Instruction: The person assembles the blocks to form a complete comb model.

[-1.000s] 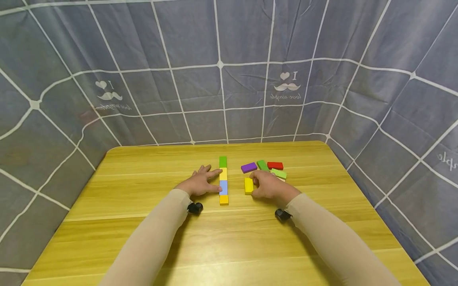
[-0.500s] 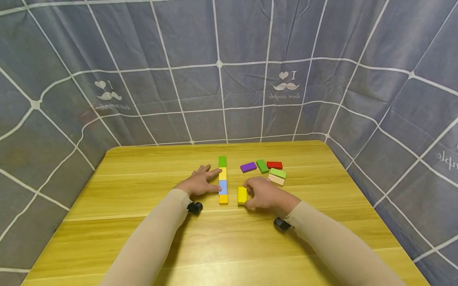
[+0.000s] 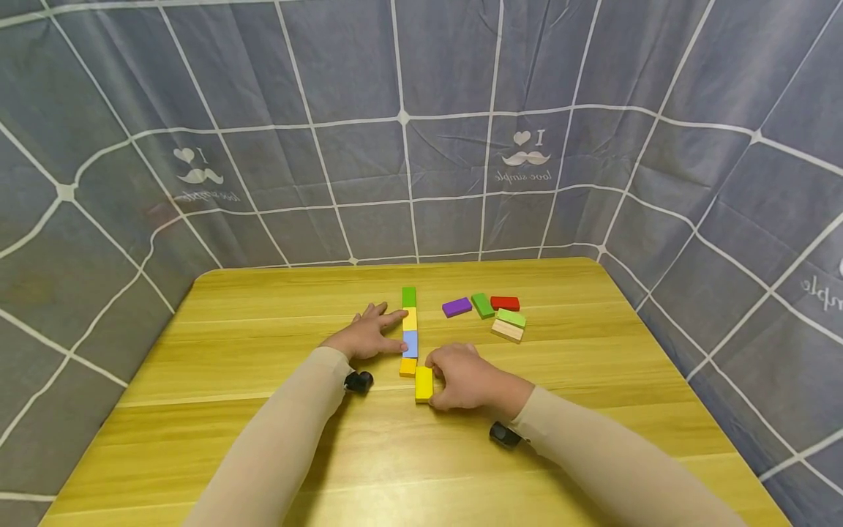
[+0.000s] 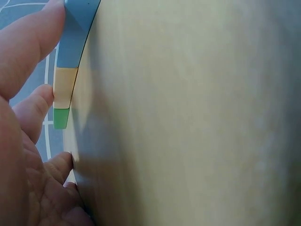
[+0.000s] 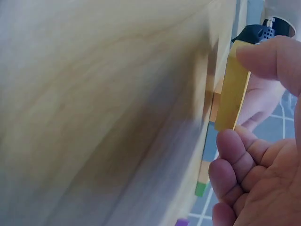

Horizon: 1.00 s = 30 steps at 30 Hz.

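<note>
In the head view a row of blocks runs away from me: an orange block (image 3: 408, 368) nearest, then a blue block (image 3: 411, 342), a pale yellow block (image 3: 411, 319) and a green block (image 3: 409, 296). My left hand (image 3: 367, 335) lies at the row's left side, fingers spread, thumb tip on the blue block and index fingertip on the pale yellow one. Thumb and fingers of my right hand (image 3: 470, 377) pinch the ends of a bright yellow block (image 3: 424, 385), just right of and nearer than the orange block. The right wrist view shows this yellow block (image 5: 233, 89) between thumb and fingertip.
Loose blocks lie to the right: a purple block (image 3: 457, 307), a green one, a red block (image 3: 505, 303), a light green block (image 3: 511, 318) and a plain wooden block (image 3: 508, 331). The wooden table (image 3: 276, 293) ends at a grey checked curtain (image 3: 448, 161).
My right hand has carried the yellow block left and towards me, from beside the loose blocks to the row's near end. The orange block has shifted slightly left. My left hand stays in place.
</note>
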Each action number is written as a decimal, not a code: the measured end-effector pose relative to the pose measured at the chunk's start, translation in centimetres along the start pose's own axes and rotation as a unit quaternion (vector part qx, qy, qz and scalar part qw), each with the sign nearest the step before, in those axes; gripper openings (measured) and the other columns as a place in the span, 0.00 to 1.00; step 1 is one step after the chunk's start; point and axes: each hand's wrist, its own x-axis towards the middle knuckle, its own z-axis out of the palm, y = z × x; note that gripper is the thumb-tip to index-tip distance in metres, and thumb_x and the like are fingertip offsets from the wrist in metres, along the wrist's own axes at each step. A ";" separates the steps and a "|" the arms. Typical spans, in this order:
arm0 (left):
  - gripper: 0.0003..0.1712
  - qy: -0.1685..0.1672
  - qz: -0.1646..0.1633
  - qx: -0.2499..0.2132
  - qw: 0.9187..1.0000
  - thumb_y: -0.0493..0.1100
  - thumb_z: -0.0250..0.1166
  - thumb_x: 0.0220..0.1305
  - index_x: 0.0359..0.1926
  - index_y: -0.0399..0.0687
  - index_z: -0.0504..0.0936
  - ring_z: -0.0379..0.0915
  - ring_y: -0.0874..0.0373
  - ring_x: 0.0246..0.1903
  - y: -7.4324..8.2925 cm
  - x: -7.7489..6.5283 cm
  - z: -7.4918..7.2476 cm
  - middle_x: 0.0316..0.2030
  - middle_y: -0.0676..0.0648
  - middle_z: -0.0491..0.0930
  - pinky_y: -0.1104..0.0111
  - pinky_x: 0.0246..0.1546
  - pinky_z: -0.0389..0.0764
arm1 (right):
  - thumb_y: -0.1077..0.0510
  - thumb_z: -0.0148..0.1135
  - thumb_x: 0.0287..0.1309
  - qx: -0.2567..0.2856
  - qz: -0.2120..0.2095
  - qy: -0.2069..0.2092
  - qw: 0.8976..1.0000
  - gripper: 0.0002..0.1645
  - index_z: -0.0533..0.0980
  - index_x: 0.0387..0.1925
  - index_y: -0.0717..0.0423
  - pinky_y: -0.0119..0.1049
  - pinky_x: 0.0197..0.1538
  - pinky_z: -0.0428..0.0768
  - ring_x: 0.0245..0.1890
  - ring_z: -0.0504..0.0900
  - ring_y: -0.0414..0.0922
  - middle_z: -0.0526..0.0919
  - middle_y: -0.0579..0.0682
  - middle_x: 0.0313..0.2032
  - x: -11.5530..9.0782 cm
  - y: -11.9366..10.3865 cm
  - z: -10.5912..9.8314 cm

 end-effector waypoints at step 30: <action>0.48 0.003 -0.005 0.006 1.000 0.66 0.67 0.69 0.83 0.64 0.59 0.27 0.35 0.84 0.1 0.0 0.1 0.85 0.37 0.40 0.37 0.82 0.33 | 0.42 0.76 0.53 -0.101 0.011 0.001 0.995 0.33 0.80 0.56 0.53 0.41 0.56 0.68 0.48 0.76 0.44 0.84 0.46 0.49 0.4 -3.6 2.1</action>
